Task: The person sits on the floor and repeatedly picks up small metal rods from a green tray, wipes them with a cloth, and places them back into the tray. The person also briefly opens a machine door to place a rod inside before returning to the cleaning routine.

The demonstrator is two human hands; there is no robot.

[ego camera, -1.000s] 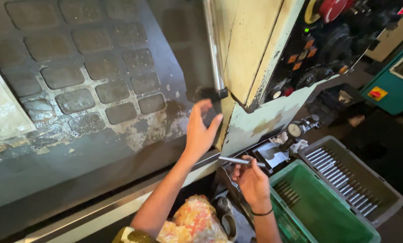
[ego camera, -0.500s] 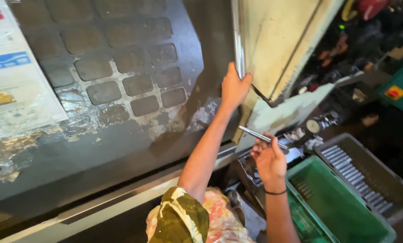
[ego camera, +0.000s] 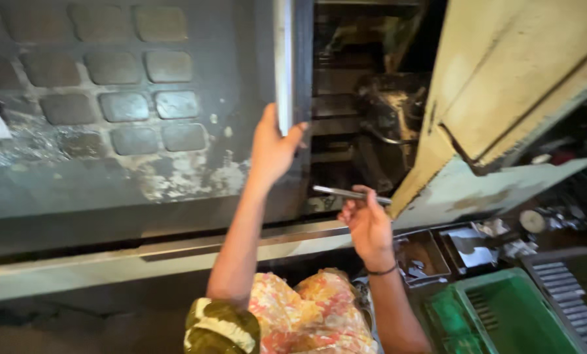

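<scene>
While the dark sliding door (ego camera: pixel 142 124) fills the left of the view, its pale vertical handle bar (ego camera: pixel 283 65) stands at its right edge. Left hand (ego camera: pixel 272 147) wraps fingers around that bar's lower end. Right of the door, below the opening, right hand (ego camera: pixel 367 226) pinches a thin metal rod (ego camera: pixel 349 193) between fingertips.

Machine workshop: grimy machine door (ego camera: pixel 142 131), parts crates (ego camera: pixel 503 314), metal rods (ego camera: pixel 559 278).
</scene>
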